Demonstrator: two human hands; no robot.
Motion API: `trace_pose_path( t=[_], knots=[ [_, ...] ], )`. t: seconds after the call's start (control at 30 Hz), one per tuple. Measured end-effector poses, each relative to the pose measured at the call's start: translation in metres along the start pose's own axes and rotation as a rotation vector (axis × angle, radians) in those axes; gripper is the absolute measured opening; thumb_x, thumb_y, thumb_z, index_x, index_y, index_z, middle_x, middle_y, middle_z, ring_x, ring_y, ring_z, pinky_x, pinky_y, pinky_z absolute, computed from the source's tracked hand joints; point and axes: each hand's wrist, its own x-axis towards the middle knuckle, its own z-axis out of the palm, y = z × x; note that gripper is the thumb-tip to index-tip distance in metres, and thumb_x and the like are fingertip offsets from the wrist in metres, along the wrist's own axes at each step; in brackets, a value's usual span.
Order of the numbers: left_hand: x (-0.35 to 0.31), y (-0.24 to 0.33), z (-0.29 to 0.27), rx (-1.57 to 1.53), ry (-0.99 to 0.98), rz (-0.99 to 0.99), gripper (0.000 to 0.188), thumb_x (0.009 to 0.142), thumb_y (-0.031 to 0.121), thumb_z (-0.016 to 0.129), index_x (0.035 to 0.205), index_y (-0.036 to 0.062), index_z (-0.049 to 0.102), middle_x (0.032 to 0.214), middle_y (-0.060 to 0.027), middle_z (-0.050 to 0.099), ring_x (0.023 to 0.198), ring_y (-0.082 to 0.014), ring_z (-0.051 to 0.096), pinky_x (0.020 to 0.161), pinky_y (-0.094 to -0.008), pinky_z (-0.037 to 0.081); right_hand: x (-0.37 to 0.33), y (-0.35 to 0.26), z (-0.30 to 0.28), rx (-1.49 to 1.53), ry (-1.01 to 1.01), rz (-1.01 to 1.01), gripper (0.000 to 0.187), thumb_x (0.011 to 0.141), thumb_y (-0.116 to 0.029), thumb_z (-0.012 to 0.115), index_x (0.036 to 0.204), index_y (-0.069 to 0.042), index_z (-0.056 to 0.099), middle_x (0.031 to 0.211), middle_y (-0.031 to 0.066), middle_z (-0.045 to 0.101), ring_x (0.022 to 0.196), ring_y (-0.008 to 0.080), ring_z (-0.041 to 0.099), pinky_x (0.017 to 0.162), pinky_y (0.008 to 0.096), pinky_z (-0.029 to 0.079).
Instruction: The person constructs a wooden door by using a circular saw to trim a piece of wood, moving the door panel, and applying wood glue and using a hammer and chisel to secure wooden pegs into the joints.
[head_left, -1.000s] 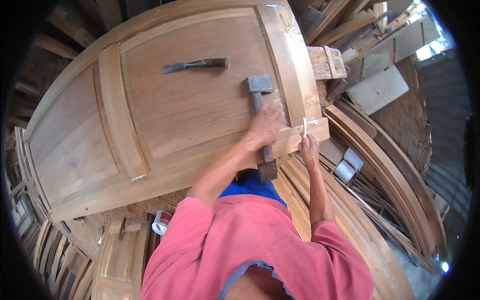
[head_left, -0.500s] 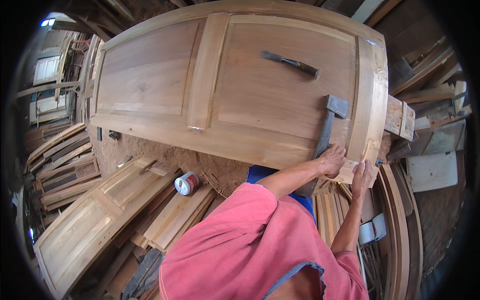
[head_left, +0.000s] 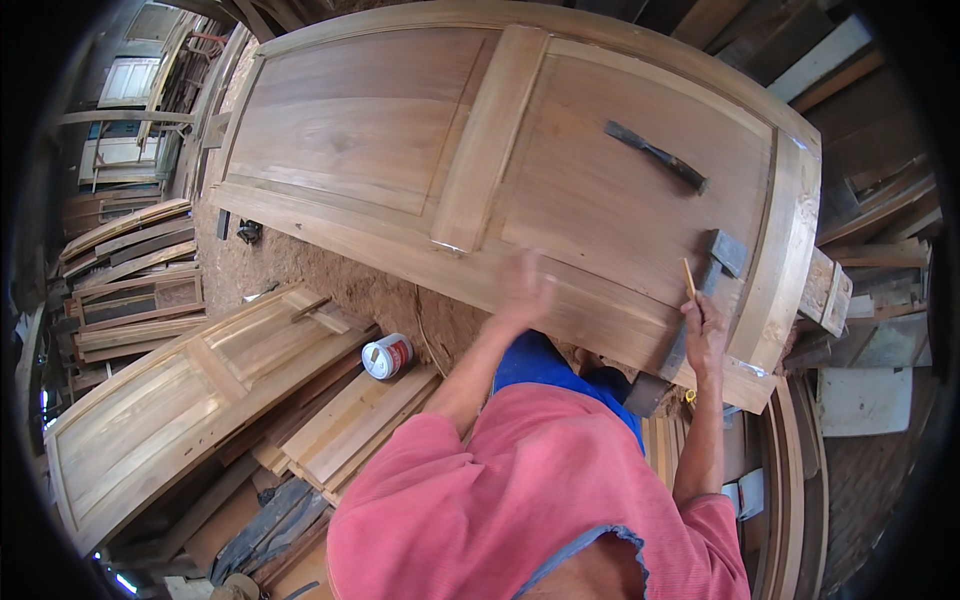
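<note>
A panelled wooden door [head_left: 468, 170] lies flat before me. My right hand [head_left: 706, 330] is closed on a thin, light wooden stick [head_left: 688, 278], held with its tip up, over the door's near right part. Right beside it a hammer [head_left: 727, 253] rests on the door; my hand overlaps its handle in the picture, and I cannot tell whether they touch. Motion smears my left hand [head_left: 525, 292], which is by the door's near edge left of the hammer; its fingers are unclear. Farther back, a chisel [head_left: 655, 157] lies across the right panel.
A white tub with a red label [head_left: 387, 356] stands on boards at the near left. Another panelled door [head_left: 190, 400] leans over stacked timber there. More planks [head_left: 790, 480] stand at the right. Sawdust [head_left: 320, 285] covers the ground beyond the tub.
My left hand has moved left, away from the hammer handle. My right hand has left the door's near right corner and now holds up the stick. The whole view has shifted somewhat.
</note>
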Motion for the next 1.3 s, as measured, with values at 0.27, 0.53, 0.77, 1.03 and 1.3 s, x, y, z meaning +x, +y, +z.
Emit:
trace_pose_path(
  t=[0.27, 0.53, 0.77, 1.03, 1.3],
  knots=[
    [0.027, -0.232, -0.153, 0.248, -0.006, -0.351, 0.045, 0.087, 0.018, 0.063, 0.131, 0.0114, 0.058, 0.131, -0.0166, 0.058, 0.12, -0.0418, 0.051, 0.105, -0.0572, 0.036, 0.007, -0.099, 0.133, -0.008, -0.257, 0.115, 0.035, 0.093, -0.009, 0.057, 0.127, -0.002, 0.063, 0.087, 0.0168, 0.069, 0.078, 0.0242, 0.066, 0.076, 0.0375, 0.052],
    [0.008, -0.268, -0.153, 0.39, -0.064, -0.203, 0.048, 0.087, 0.02, 0.064, 0.135, 0.0221, 0.059, 0.152, -0.0134, 0.041, 0.131, -0.0414, 0.04, 0.105, -0.0613, 0.033, 0.017, -0.182, 0.243, -0.048, -0.294, 0.069, 0.022, 0.094, -0.012, 0.061, 0.114, -0.002, 0.062, 0.093, 0.0188, 0.07, 0.086, 0.033, 0.069, 0.08, 0.0412, 0.053],
    [0.015, -0.272, -0.162, 0.277, -0.177, -0.04, 0.047, 0.084, 0.013, 0.064, 0.126, 0.034, 0.068, 0.156, -0.0156, 0.039, 0.135, -0.0405, 0.038, 0.108, -0.0596, 0.031, 0.018, -0.218, 0.264, 0.0, -0.395, 0.113, 0.026, 0.094, -0.013, 0.062, 0.118, -0.003, 0.066, 0.105, 0.0232, 0.071, 0.098, 0.0327, 0.07, 0.085, 0.0409, 0.054],
    [0.027, -0.269, -0.172, 0.198, -0.317, 0.046, 0.045, 0.087, 0.007, 0.06, 0.12, 0.0353, 0.072, 0.163, -0.0177, 0.027, 0.144, -0.0428, 0.03, 0.115, -0.06, 0.024, 0.024, -0.229, 0.276, -0.129, -0.513, 0.075, 0.023, 0.094, -0.014, 0.061, 0.113, -0.004, 0.07, 0.105, 0.0196, 0.072, 0.098, 0.0359, 0.069, 0.085, 0.0429, 0.053],
    [0.038, -0.27, -0.167, 0.1, -0.323, 0.017, 0.032, 0.084, 0.01, 0.065, 0.11, 0.0271, 0.072, 0.162, -0.0215, 0.026, 0.146, -0.0444, 0.025, 0.116, -0.0611, 0.022, 0.029, -0.223, 0.306, -0.179, -0.578, -0.033, 0.021, 0.095, -0.019, 0.062, 0.107, -0.005, 0.071, 0.098, 0.0208, 0.071, 0.093, 0.0397, 0.068, 0.081, 0.0473, 0.053]
  ],
)
